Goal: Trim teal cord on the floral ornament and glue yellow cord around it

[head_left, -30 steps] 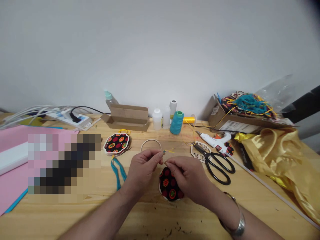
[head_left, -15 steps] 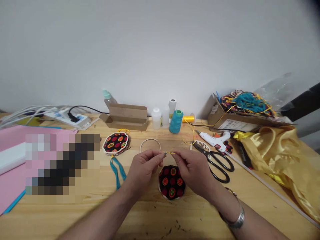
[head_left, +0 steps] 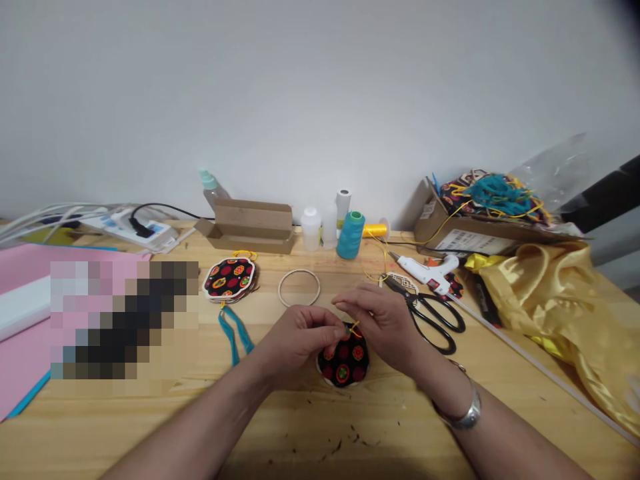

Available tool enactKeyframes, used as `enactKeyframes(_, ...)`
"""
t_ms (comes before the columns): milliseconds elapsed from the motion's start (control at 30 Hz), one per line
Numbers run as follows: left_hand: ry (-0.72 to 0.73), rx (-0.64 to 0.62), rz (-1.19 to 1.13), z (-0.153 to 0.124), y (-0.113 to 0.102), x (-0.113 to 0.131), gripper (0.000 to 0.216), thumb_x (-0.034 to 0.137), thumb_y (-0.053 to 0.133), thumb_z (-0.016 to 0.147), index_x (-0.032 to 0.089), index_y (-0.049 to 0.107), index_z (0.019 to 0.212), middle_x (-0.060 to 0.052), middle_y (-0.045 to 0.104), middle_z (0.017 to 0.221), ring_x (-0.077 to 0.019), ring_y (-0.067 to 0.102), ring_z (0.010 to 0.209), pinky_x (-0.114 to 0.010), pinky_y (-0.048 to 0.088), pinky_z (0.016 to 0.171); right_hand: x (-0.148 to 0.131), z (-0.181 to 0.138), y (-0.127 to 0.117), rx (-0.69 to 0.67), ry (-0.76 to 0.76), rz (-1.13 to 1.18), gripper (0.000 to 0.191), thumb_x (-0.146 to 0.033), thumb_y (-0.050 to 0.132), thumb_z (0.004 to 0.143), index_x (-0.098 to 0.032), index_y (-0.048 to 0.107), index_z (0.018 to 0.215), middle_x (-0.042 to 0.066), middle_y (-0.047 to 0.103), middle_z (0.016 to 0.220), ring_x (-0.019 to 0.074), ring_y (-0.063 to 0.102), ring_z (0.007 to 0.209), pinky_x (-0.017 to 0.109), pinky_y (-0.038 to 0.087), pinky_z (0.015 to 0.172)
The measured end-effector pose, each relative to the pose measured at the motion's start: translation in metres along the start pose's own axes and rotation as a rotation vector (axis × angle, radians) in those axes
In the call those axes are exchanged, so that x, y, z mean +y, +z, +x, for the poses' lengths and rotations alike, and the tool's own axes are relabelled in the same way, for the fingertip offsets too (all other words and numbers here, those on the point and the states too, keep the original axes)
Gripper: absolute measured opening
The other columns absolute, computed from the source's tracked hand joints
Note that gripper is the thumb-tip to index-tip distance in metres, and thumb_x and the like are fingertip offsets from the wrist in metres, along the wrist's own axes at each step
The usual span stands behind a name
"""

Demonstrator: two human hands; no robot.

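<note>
My left hand (head_left: pixel 307 333) pinches a short yellow cord (head_left: pixel 355 327) between thumb and fingertips, with a bit of teal at the pinch. The cord's loose end sticks out to the right. My right hand (head_left: pixel 383 320) is open beside it, its fingers stretched out above the cord. Under both hands a round pad of black fabric with red and orange flowers (head_left: pixel 343 370) lies on the table, its upper part partly covered. A thin pale ring (head_left: pixel 281 288) rests just beyond my left hand. Black-handled scissors (head_left: pixel 433 320) lie right of my right hand.
A framed floral piece (head_left: pixel 230 279) with a teal ribbon (head_left: pixel 231 337) lies left. Behind stand a cardboard box (head_left: pixel 253 227), bottles (head_left: pixel 311 230) and a teal thread cone (head_left: pixel 351 237). On the right are a glue gun (head_left: pixel 425 272), a filled carton (head_left: pixel 467 240) and gold cloth (head_left: pixel 555 300).
My right hand has let go of the yellow cord and its fingers have straightened. My left hand has moved slightly right and down, still pinching the cord.
</note>
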State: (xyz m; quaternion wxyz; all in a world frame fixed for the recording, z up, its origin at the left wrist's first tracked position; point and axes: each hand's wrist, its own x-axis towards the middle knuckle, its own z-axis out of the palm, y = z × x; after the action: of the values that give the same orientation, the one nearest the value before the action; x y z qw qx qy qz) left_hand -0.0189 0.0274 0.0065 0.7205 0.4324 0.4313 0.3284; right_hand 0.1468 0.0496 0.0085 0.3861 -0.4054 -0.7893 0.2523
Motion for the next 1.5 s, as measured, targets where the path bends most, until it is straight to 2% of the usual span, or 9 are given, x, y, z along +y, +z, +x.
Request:
enactKeyframes(233,0.0,-0.046,-0.012,0.0,0.0,-0.003,0.015,0.024,0.064,0.07,0.014,0.063,0.059,0.002,0.051,0.049,-0.0077,0.04,0.047,-0.022,0.027,0.048,-0.001,0.004,0.0,-0.041,0.033,0.097,0.013,-0.015,0.056,0.081,-0.018,0.069,0.08,0.001,0.065,0.074,0.011,0.058,0.068,0.023,0.042,0.063)
enactKeyframes(433,0.048,0.077,-0.077,0.001,-0.001,-0.001,0.019,0.027,0.065,0.071,0.014,0.061,0.058,0.003,0.05,0.05,-0.0044,0.034,0.042,-0.02,0.02,0.042,0.0,0.005,0.005,-0.054,0.091,0.11,0.015,-0.009,0.055,0.078,-0.018,0.066,0.074,-0.001,0.065,0.068,0.0108,0.057,0.064,0.022,0.042,0.061)
enactKeyframes(633,0.094,0.212,-0.121,0.004,-0.003,0.0,0.017,0.03,0.066,0.07,0.014,0.064,0.067,0.004,0.053,0.05,-0.0029,0.034,0.041,-0.017,0.02,0.041,0.0,0.001,0.007,-0.077,0.053,0.018,0.017,-0.017,0.05,0.084,-0.018,0.062,0.071,0.0,0.06,0.065,0.0114,0.053,0.063,0.023,0.039,0.06)
enactKeyframes(867,0.133,0.355,-0.137,0.005,0.0,0.004,0.016,0.029,0.069,0.067,0.014,0.064,0.063,0.006,0.047,0.047,-0.0027,0.03,0.041,-0.017,0.018,0.039,-0.006,-0.004,0.006,-0.088,0.003,-0.118,0.016,-0.02,0.047,0.086,-0.02,0.063,0.086,0.001,0.065,0.076,0.0125,0.057,0.07,0.024,0.039,0.064)
enactKeyframes(1100,0.177,0.4,-0.022,0.004,0.0,0.004,0.019,0.029,0.067,0.069,0.015,0.062,0.058,0.007,0.046,0.048,-0.0036,0.031,0.043,-0.018,0.021,0.04,-0.014,-0.008,0.004,-0.095,-0.122,-0.247,0.019,-0.02,0.045,0.088,-0.018,0.064,0.084,0.001,0.065,0.071,0.0115,0.057,0.065,0.022,0.037,0.06)
enactKeyframes(1500,0.167,0.403,0.023,0.005,-0.002,0.001,0.015,0.029,0.066,0.07,0.016,0.065,0.063,0.006,0.05,0.051,-0.0039,0.031,0.043,-0.018,0.021,0.04,-0.014,-0.012,0.008,-0.06,-0.252,-0.316,0.017,-0.018,0.045,0.088,-0.018,0.062,0.09,0.001,0.065,0.072,0.0113,0.056,0.064,0.023,0.035,0.058)
